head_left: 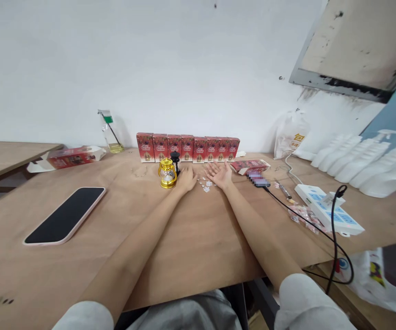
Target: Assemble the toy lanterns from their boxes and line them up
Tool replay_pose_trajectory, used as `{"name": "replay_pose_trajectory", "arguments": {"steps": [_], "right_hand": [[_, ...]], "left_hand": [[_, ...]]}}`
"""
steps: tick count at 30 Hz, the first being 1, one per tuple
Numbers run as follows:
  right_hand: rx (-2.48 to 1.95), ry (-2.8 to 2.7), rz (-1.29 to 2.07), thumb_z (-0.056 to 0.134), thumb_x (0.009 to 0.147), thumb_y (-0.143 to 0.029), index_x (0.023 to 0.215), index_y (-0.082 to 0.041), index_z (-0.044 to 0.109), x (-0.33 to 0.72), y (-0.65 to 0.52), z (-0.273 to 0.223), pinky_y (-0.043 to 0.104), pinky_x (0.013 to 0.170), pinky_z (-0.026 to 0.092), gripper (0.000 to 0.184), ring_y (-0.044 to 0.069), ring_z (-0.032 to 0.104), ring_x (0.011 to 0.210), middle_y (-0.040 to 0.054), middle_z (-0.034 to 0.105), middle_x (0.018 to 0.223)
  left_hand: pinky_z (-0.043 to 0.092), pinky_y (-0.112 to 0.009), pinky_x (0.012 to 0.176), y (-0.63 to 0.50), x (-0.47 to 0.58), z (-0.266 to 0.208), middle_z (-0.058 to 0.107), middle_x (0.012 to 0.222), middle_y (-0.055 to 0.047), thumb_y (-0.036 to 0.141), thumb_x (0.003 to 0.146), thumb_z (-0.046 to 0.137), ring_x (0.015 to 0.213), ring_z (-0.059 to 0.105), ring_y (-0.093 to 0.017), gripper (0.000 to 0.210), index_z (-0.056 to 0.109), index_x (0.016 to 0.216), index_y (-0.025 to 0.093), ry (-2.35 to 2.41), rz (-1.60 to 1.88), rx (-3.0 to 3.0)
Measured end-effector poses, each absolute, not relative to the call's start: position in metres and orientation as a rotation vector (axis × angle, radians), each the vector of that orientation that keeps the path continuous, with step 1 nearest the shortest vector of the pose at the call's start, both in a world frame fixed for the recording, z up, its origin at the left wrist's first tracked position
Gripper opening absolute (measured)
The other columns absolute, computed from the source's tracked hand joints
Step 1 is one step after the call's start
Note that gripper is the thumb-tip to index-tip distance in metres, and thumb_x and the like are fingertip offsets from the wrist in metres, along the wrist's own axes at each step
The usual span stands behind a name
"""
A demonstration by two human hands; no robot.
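My left hand [187, 178] rests palm down on the table, fingers stretched out, beside a black lantern [175, 158] and a gold lantern [167, 174]. The gold one stands upright in front of the black one, partly covering it. My right hand [220, 174] lies palm up with its fingers spread and nothing in it. Between the two hands several small white pieces [207, 184] are scattered; they are too small to name.
Red printed boxes [173, 147] stand along the wall. An opened box [76, 156], a bottle [111, 137] and a large phone [66, 215] are on the left. To the right are a flat box [250, 166], a cabled phone [258, 179], a power strip [328, 208] and white spray bottles [366, 160].
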State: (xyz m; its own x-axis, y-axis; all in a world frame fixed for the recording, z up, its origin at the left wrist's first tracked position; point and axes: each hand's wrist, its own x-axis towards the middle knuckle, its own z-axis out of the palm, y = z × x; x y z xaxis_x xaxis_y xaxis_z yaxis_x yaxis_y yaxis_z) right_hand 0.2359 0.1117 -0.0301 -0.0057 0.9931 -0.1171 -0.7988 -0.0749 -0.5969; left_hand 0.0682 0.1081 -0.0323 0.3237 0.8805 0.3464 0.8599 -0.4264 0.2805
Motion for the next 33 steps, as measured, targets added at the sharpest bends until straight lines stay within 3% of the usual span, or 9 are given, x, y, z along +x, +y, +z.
{"name": "replay_pose_trajectory", "arguments": {"steps": [9,13,33], "right_hand": [[-0.58,-0.422,1.53,0.037,0.084,-0.052,0.092,-0.022,0.054,0.236,0.114,-0.033,0.04,0.077,0.052,0.036,0.019,0.06,0.089,0.0061,0.063,0.093],[-0.585,-0.424,1.529,0.036,0.085,-0.052,0.092,-0.021,0.055,0.235,0.115,-0.033,0.037,0.074,0.053,0.036,0.019,0.06,0.086,0.0062,0.063,0.091],[-0.613,-0.417,1.484,0.029,0.086,-0.057,0.089,-0.021,0.057,0.232,0.115,-0.034,0.032,0.067,0.052,0.046,0.017,0.06,0.078,0.006,0.063,0.087]], "left_hand": [[0.046,-0.038,0.084,0.133,0.08,-0.021,0.062,0.106,-0.013,0.044,0.088,0.041,0.099,0.058,-0.024,0.039,0.059,0.104,0.013,1.678,0.176,2.544],[0.049,-0.041,0.082,0.136,0.082,-0.014,0.056,0.113,-0.008,0.037,0.086,0.051,0.097,0.057,-0.02,0.036,0.053,0.113,0.014,1.669,-0.005,2.56],[0.049,-0.041,0.082,0.113,0.105,-0.011,0.055,0.115,-0.009,0.034,0.086,0.052,0.098,0.056,-0.02,0.035,0.052,0.115,0.015,1.908,-0.23,2.653]]}}
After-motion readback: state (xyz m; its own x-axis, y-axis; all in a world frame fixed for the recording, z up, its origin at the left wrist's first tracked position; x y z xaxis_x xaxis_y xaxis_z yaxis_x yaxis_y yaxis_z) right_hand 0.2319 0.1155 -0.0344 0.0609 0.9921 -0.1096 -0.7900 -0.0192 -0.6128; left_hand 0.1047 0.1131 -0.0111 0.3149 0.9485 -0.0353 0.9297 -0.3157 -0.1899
